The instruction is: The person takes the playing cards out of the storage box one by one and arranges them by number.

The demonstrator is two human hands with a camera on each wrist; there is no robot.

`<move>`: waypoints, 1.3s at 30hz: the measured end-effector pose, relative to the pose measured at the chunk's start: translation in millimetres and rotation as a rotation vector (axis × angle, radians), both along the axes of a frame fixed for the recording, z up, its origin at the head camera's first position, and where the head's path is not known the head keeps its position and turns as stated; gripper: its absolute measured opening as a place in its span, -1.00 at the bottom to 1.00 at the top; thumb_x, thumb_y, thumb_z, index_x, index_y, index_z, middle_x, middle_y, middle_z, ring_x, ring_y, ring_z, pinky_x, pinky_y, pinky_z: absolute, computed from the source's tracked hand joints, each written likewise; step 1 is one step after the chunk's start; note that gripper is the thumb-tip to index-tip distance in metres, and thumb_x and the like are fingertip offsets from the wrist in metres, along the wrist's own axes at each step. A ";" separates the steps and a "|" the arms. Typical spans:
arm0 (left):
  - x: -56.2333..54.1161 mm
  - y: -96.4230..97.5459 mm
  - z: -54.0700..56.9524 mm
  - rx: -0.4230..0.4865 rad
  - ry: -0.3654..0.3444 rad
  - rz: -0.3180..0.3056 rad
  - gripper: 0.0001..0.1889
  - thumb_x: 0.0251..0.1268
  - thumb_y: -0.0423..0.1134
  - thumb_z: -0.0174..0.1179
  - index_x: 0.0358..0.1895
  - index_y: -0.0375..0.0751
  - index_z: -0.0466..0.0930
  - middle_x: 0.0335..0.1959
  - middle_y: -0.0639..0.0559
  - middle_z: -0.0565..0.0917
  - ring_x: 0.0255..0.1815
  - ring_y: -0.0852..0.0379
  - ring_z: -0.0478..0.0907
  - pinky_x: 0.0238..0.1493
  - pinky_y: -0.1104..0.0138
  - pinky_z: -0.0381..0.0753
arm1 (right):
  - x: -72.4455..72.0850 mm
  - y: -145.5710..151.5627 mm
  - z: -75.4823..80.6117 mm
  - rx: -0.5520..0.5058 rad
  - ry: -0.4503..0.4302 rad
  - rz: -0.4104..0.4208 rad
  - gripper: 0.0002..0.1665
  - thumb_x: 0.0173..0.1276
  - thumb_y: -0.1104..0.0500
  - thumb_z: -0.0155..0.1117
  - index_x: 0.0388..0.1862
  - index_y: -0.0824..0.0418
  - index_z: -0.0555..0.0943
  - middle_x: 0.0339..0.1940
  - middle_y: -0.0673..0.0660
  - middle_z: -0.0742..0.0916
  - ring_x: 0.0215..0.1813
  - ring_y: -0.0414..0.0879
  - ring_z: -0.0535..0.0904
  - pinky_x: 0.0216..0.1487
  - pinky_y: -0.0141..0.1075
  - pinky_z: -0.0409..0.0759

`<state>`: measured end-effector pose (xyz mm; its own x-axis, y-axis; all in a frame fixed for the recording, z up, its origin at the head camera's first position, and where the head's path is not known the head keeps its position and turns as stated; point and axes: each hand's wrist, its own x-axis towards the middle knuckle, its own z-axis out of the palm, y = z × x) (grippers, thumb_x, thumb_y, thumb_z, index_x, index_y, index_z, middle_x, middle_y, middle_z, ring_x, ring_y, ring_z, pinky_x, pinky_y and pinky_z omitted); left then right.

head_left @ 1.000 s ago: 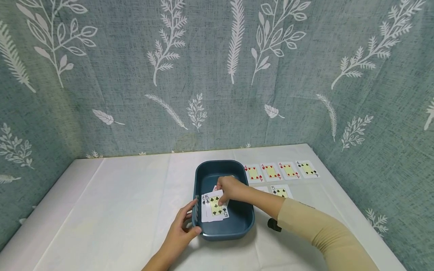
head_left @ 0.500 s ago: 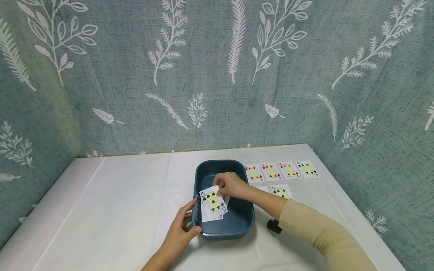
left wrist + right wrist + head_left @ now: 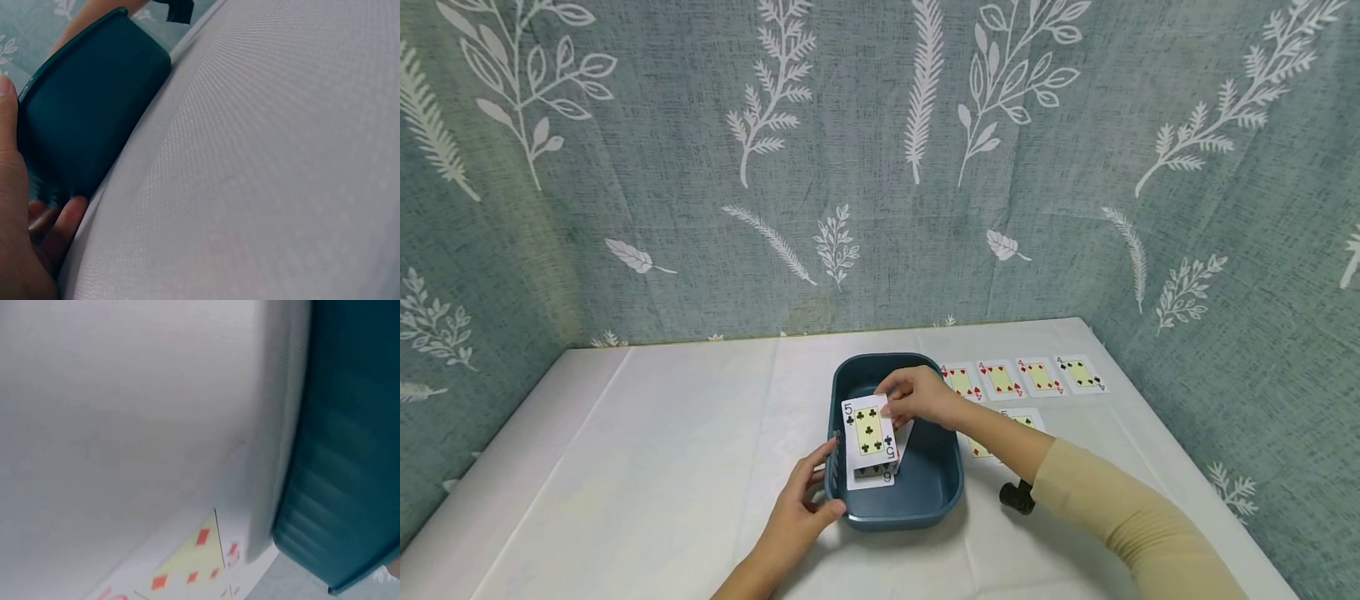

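A dark blue plastic bin stands on the white-covered table. My left hand grips its near left side, thumb up at the rim; in the left wrist view, fingers lie low against the bin's outer wall. Over the bin's inside, my right hand pinches the right edge of a five of clubs playing card, face up. Beneath it, loose cards lie in the bin, one showing a 6 at its corner and mostly covered. Only the bin's outside and the table show in the right wrist view.
Right of the bin, a row of fours lies face up, among them a four of hearts and a black four. Nearer are a diamonds card and a five of spades, partly behind the right forearm. Leaf-patterned fabric walls the back.
My right hand has lifted the five of clubs off the other cards and moved it slightly away from me, uncovering more of the card below. My left hand stays at the bin's side.
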<state>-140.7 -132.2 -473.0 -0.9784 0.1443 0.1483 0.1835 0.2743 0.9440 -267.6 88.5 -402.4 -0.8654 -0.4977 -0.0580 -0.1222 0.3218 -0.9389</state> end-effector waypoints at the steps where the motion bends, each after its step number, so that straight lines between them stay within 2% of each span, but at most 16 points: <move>1: -0.2 -0.1 0.1 -0.001 0.003 -0.003 -0.24 0.12 -0.32 0.32 0.40 0.12 0.22 0.31 -0.09 0.32 0.15 -0.10 0.46 -0.19 0.36 0.57 | 0.2 1.6 1.9 -0.004 -0.004 -0.004 -0.65 0.15 0.40 0.35 -0.05 0.40 0.60 -0.48 0.12 0.71 -0.50 -0.13 0.66 -0.29 -0.05 0.65; 10: -0.3 0.3 0.5 -0.001 0.014 -0.001 -0.23 0.10 -0.34 0.34 0.42 0.01 0.22 0.30 -0.09 0.33 0.14 -0.10 0.46 -0.19 0.37 0.57 | -0.8 19.4 11.6 -0.015 0.015 -0.001 -0.60 0.18 0.33 0.35 0.02 0.42 0.60 -0.31 0.22 0.75 -0.44 -0.14 0.66 -0.22 -0.04 0.64; 17: -0.2 -0.1 -1.2 0.001 0.022 0.002 -0.22 0.09 -0.34 0.34 0.42 -0.01 0.21 0.28 -0.10 0.34 0.13 -0.11 0.47 -0.20 0.36 0.58 | 1.3 35.8 19.6 -0.042 0.010 -0.027 -0.62 0.20 0.34 0.32 0.01 0.41 0.60 -0.36 0.15 0.74 -0.43 -0.12 0.66 -0.23 -0.05 0.65; 21: -0.1 -0.2 -2.8 -0.004 0.019 0.005 -0.21 0.09 -0.32 0.35 0.42 0.02 0.21 0.28 -0.09 0.35 0.13 -0.09 0.47 -0.20 0.36 0.57 | 2.2 48.3 25.3 -0.034 0.008 -0.040 -0.61 0.20 0.32 0.34 0.02 0.41 0.60 -0.39 0.10 0.74 -0.42 -0.11 0.67 -0.25 -0.14 0.65; 24: 0.4 -0.2 -2.8 0.001 0.013 0.003 -0.21 0.09 -0.31 0.35 0.42 0.05 0.21 0.28 -0.08 0.35 0.14 -0.08 0.46 -0.18 0.36 0.57 | 2.4 59.0 28.6 -0.022 0.011 -0.019 -0.59 0.19 0.28 0.36 0.03 0.39 0.60 -0.39 0.08 0.74 -0.41 -0.10 0.66 -0.26 -0.17 0.65; 32: 0.9 0.8 0.4 -0.005 -0.010 0.015 -0.22 0.10 -0.28 0.35 0.41 0.09 0.22 0.29 -0.05 0.35 0.15 -0.05 0.45 -0.18 0.36 0.56 | 4.4 87.4 36.6 -0.015 -0.011 0.014 -0.57 0.18 0.27 0.38 0.04 0.38 0.58 -0.39 0.06 0.74 -0.38 -0.08 0.66 -0.15 0.08 0.60; 39: 0.8 1.6 -0.4 0.000 -0.006 0.014 -0.23 0.10 -0.30 0.34 0.41 0.10 0.22 0.29 -0.07 0.35 0.16 -0.08 0.45 -0.18 0.37 0.56 | 4.1 110.6 37.3 0.024 -0.006 -0.001 -0.57 0.19 0.25 0.38 0.02 0.39 0.57 -0.39 0.07 0.72 -0.38 -0.08 0.65 -0.14 0.07 0.59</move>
